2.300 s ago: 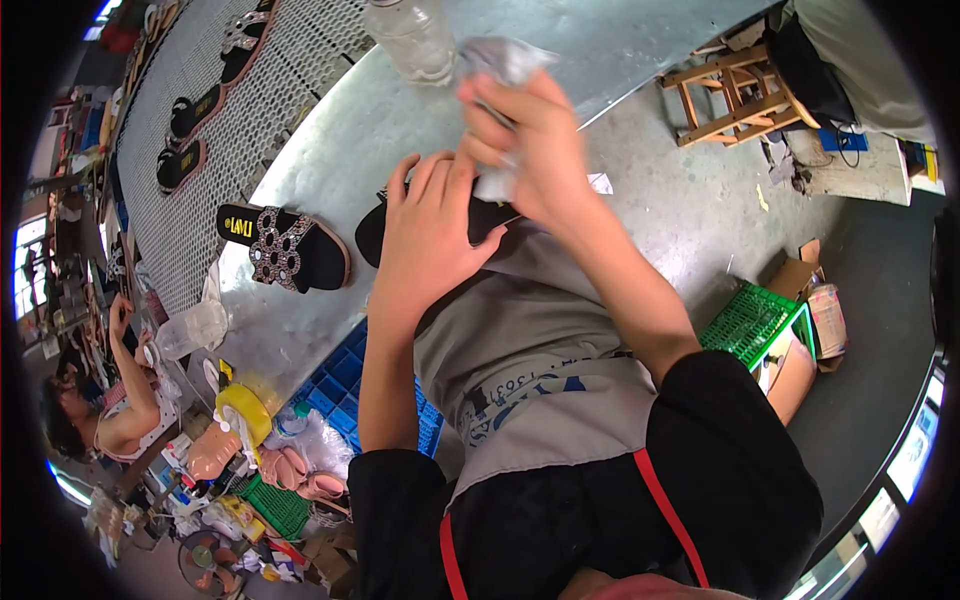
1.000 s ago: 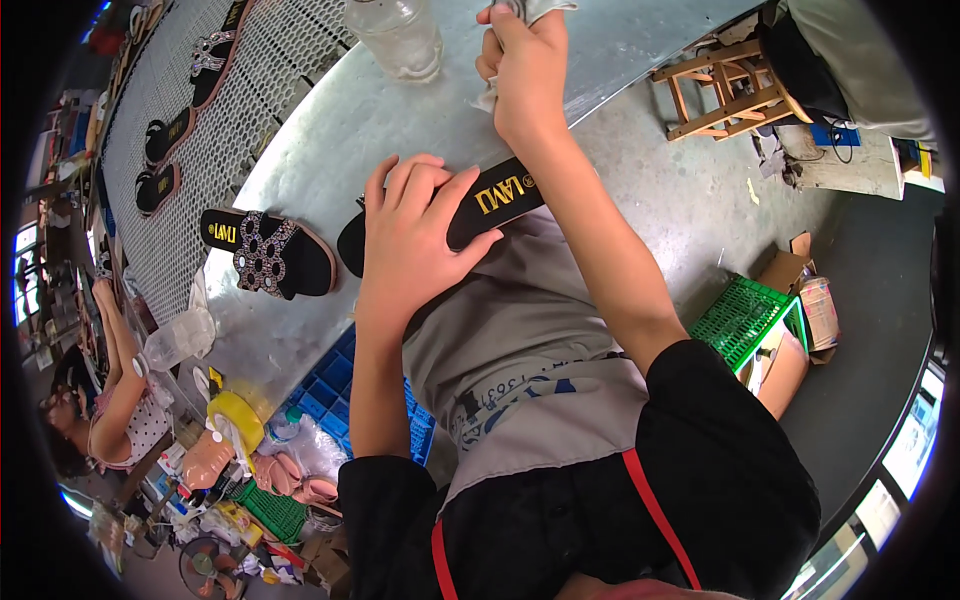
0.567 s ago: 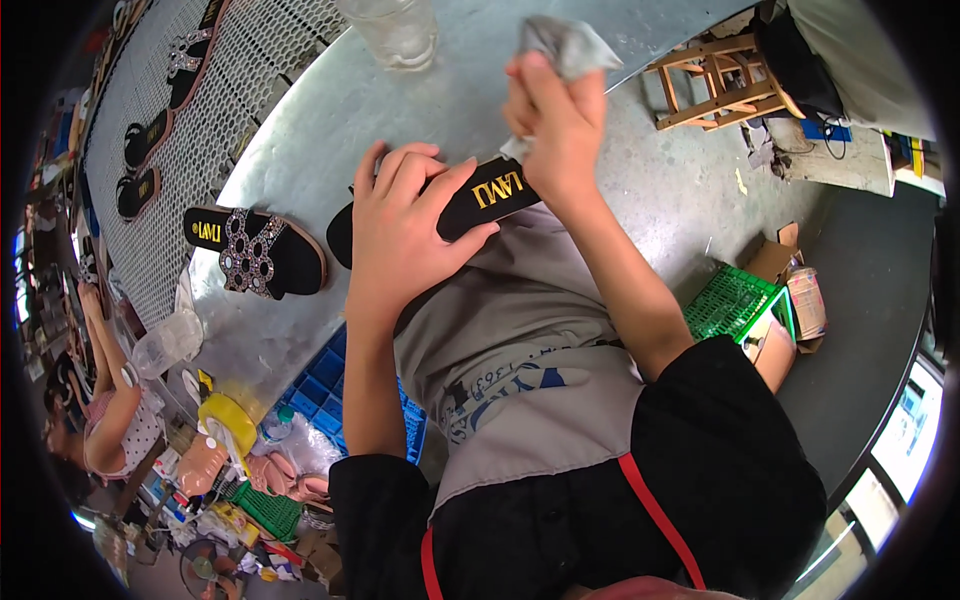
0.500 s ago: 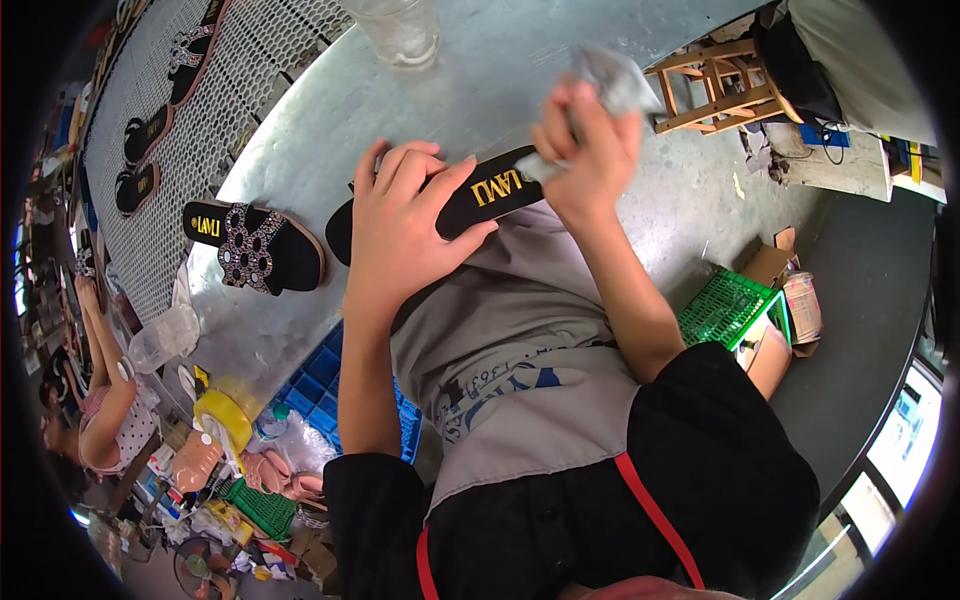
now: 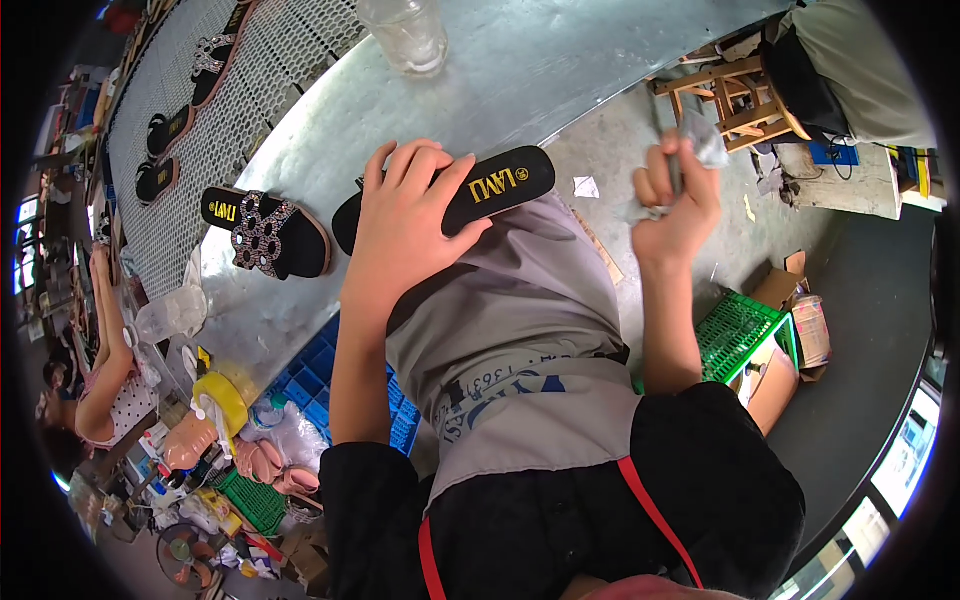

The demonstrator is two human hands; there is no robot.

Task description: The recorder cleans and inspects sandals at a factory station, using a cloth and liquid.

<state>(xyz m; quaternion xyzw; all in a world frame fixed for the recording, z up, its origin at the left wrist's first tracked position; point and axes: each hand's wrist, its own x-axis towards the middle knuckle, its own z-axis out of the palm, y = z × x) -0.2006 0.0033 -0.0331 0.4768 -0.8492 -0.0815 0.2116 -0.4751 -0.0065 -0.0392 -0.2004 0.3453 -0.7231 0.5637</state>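
Observation:
A black slide sandal [image 5: 512,188] with gold lettering on its insole lies at the near edge of the metal table [image 5: 530,75]. My left hand [image 5: 408,215] is laid across its front part, fingers curved over it and thumb along the near side, hiding the strap. Raised off to the right, over the floor, my right hand [image 5: 676,210] is closed around a crumpled greyish cloth [image 5: 706,140], apart from the sandal. A matching sandal [image 5: 290,240] with a jewelled cut-out strap rests left of my left hand.
A clear plastic cup [image 5: 408,40] stands at the far side of the table. More sandals [image 5: 172,130] sit on a perforated metal conveyor [image 5: 275,70] at the left. Below are a blue crate [image 5: 310,385] and a green crate [image 5: 735,325]. Another person [image 5: 100,390] is at far left.
My right hand has moved right and down with the cloth, away from the sandal's heel, which now shows fully. My left hand stays on the sandal. The whole view has shifted slightly.

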